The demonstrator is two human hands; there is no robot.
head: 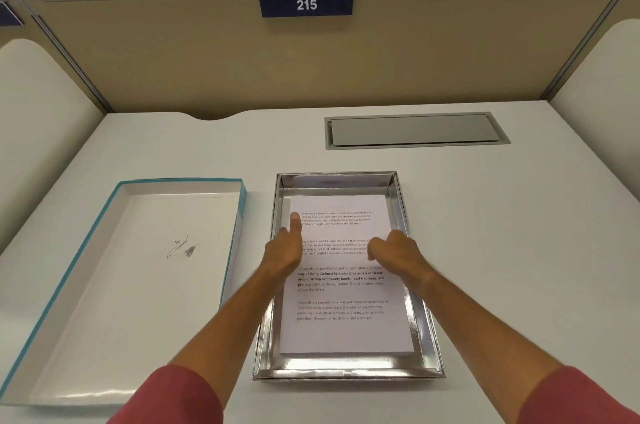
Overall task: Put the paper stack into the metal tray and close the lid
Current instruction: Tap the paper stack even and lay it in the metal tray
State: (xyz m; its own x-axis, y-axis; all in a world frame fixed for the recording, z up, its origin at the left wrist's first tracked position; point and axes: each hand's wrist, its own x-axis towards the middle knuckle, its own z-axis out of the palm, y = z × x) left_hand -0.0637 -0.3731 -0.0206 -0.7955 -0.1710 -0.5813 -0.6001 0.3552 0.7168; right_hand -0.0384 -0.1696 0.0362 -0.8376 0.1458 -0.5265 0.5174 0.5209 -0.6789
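A shiny metal tray [346, 371] stands on the white desk straight in front of me. The paper stack [346, 330], white sheets with printed text, lies inside it. My left hand [285, 250] grips the stack's left edge, thumb flat on the top sheet and fingers hidden beside it. On the stack's right edge my right hand [398, 250] is curled, its fingertips hidden. The lid [131, 302], white inside with a teal rim, lies upside down on the desk to the left of the tray, apart from it.
A grey metal cable flap [414, 130] is set into the desk behind the tray. A beige partition carrying a blue sign "215" [306, 4] closes the back, and white side panels stand left and right.
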